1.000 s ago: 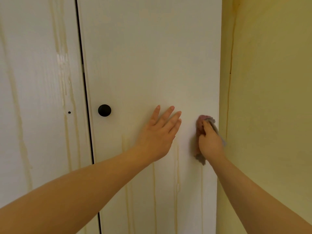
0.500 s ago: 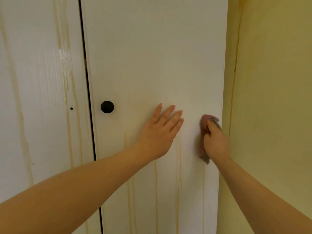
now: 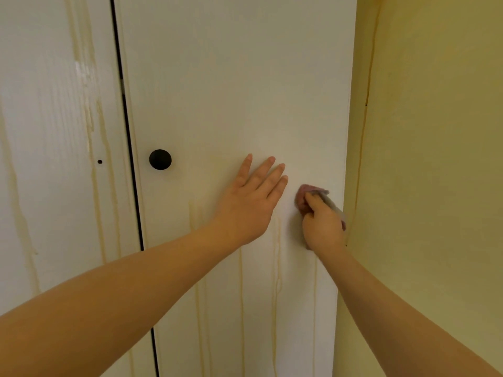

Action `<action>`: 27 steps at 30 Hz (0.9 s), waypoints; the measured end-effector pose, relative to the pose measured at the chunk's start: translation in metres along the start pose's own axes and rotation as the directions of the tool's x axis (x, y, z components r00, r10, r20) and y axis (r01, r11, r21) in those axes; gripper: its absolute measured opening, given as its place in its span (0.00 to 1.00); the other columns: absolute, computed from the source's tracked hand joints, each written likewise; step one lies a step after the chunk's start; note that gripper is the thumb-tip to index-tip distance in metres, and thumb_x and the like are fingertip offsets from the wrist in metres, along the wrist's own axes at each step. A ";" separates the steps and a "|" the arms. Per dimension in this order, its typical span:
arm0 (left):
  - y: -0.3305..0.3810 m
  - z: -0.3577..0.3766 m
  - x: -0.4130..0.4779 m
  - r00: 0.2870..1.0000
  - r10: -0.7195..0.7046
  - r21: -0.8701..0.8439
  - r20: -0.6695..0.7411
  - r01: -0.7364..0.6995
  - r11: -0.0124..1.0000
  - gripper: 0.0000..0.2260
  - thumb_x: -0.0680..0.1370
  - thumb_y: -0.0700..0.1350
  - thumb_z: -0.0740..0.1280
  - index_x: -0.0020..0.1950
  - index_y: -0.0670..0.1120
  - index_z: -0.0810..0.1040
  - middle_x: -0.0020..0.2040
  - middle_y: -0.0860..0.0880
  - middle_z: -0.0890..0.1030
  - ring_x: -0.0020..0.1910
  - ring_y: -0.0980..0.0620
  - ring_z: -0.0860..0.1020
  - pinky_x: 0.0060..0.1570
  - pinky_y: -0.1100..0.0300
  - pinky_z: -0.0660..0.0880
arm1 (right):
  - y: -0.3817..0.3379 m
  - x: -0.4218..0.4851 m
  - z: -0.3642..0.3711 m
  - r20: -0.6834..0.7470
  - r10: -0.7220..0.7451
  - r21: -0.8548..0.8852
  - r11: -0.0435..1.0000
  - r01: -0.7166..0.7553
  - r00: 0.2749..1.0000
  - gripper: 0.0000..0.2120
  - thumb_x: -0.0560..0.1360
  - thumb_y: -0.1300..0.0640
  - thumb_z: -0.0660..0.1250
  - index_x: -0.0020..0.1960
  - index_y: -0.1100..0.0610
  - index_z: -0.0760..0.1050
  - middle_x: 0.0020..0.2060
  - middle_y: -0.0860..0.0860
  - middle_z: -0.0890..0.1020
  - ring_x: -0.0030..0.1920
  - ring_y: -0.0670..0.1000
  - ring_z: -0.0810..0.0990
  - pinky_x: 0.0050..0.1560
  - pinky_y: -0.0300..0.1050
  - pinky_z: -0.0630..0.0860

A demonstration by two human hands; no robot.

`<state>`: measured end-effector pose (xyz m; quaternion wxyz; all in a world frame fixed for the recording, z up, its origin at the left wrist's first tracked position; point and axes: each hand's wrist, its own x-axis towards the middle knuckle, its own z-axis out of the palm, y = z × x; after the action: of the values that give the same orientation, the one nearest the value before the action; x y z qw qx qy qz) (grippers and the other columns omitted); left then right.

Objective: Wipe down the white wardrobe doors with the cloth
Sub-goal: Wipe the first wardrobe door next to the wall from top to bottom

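Note:
Two white wardrobe doors fill the view, the right door (image 3: 234, 91) and the left door (image 3: 54, 131), both streaked with yellowish drip marks. My left hand (image 3: 250, 202) lies flat on the right door with straight fingers. Just right of it, my right hand (image 3: 322, 227) grips a bunched pinkish cloth (image 3: 303, 195) and presses it against the door near its right edge. Most of the cloth is hidden under the hand.
A round black knob (image 3: 160, 159) sits on the right door beside the dark gap between the doors. A small dark hole (image 3: 100, 161) marks the left door. A yellow wall (image 3: 435, 159) meets the wardrobe on the right.
The view has shifted slightly, and my right hand with the cloth stays at about the same height near the door's right edge. My left hand stays flat on the door.

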<state>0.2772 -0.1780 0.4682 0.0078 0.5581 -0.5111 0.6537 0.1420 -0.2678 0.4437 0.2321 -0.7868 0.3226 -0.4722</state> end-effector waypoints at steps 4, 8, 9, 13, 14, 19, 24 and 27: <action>-0.006 -0.005 -0.010 1.000 -0.028 -0.014 0.005 0.028 1.000 0.23 0.76 0.45 0.57 0.69 0.41 0.72 0.70 0.42 0.71 0.71 0.41 0.66 0.71 0.40 0.44 | -0.002 -0.003 0.006 -0.045 -0.029 0.012 0.999 0.030 0.999 0.21 0.80 0.66 0.51 0.71 0.55 0.65 0.69 0.50 0.68 0.67 0.53 0.68 0.58 0.35 0.63; -0.016 -0.013 -0.022 0.996 -0.082 -0.024 -0.017 0.082 0.996 0.22 0.74 0.43 0.62 0.68 0.40 0.73 0.69 0.42 0.72 0.70 0.41 0.68 0.70 0.38 0.49 | -0.010 -0.020 0.027 -0.024 -0.273 -0.123 0.955 0.268 0.962 0.18 0.76 0.69 0.55 0.65 0.64 0.71 0.65 0.58 0.72 0.65 0.59 0.70 0.64 0.46 0.67; -0.020 -0.016 -0.026 0.996 -0.087 -0.020 -0.016 0.087 0.996 0.22 0.74 0.43 0.62 0.68 0.40 0.73 0.69 0.41 0.72 0.70 0.40 0.68 0.69 0.38 0.51 | -0.009 -0.027 0.035 0.030 -0.373 -0.155 0.915 0.373 0.927 0.19 0.76 0.68 0.54 0.66 0.64 0.70 0.67 0.60 0.70 0.68 0.59 0.67 0.68 0.45 0.62; -0.035 -0.024 -0.042 0.994 -0.106 -0.006 0.011 0.106 0.994 0.22 0.75 0.43 0.62 0.68 0.39 0.72 0.69 0.41 0.72 0.70 0.40 0.68 0.69 0.38 0.52 | -0.007 -0.012 0.029 0.005 -0.250 -0.087 0.965 0.249 0.968 0.22 0.78 0.69 0.52 0.71 0.60 0.64 0.73 0.54 0.61 0.73 0.52 0.59 0.71 0.39 0.54; -0.039 -0.026 -0.046 0.993 -0.119 -0.001 0.021 0.119 0.993 0.22 0.75 0.43 0.61 0.68 0.39 0.72 0.69 0.41 0.72 0.70 0.40 0.68 0.69 0.38 0.52 | -0.008 -0.009 0.029 -0.039 -0.174 -0.064 0.983 0.171 0.984 0.23 0.77 0.71 0.52 0.71 0.60 0.64 0.73 0.54 0.62 0.73 0.52 0.60 0.71 0.40 0.55; -0.049 -0.033 -0.062 0.988 -0.153 0.027 0.032 0.152 0.988 0.22 0.75 0.44 0.60 0.69 0.39 0.71 0.70 0.42 0.71 0.71 0.41 0.67 0.69 0.39 0.53 | -0.017 -0.043 0.058 -0.012 -0.406 -0.094 0.910 0.403 0.914 0.22 0.73 0.71 0.55 0.66 0.65 0.70 0.68 0.60 0.69 0.70 0.56 0.64 0.69 0.41 0.56; -0.062 -0.039 -0.080 0.978 -0.209 -0.001 -0.014 0.209 0.978 0.23 0.76 0.43 0.60 0.71 0.40 0.66 0.71 0.42 0.69 0.72 0.43 0.61 0.69 0.42 0.54 | -0.025 -0.025 0.046 -0.129 -0.198 -0.057 0.980 0.192 0.972 0.24 0.76 0.73 0.53 0.71 0.62 0.63 0.72 0.55 0.63 0.72 0.52 0.60 0.70 0.35 0.52; -0.068 -0.042 -0.089 0.980 -0.201 0.012 -0.014 0.201 0.980 0.23 0.77 0.43 0.61 0.71 0.40 0.66 0.71 0.42 0.69 0.72 0.42 0.64 0.70 0.41 0.55 | -0.048 -0.047 0.065 -0.055 -0.417 -0.068 0.908 0.413 0.907 0.23 0.74 0.69 0.52 0.69 0.65 0.66 0.70 0.60 0.65 0.72 0.55 0.61 0.70 0.39 0.53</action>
<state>0.3203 -0.0671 0.4534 0.0731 0.6028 -0.4477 0.6564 0.1975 -0.1968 0.4193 0.0936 -0.8269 0.1684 -0.5283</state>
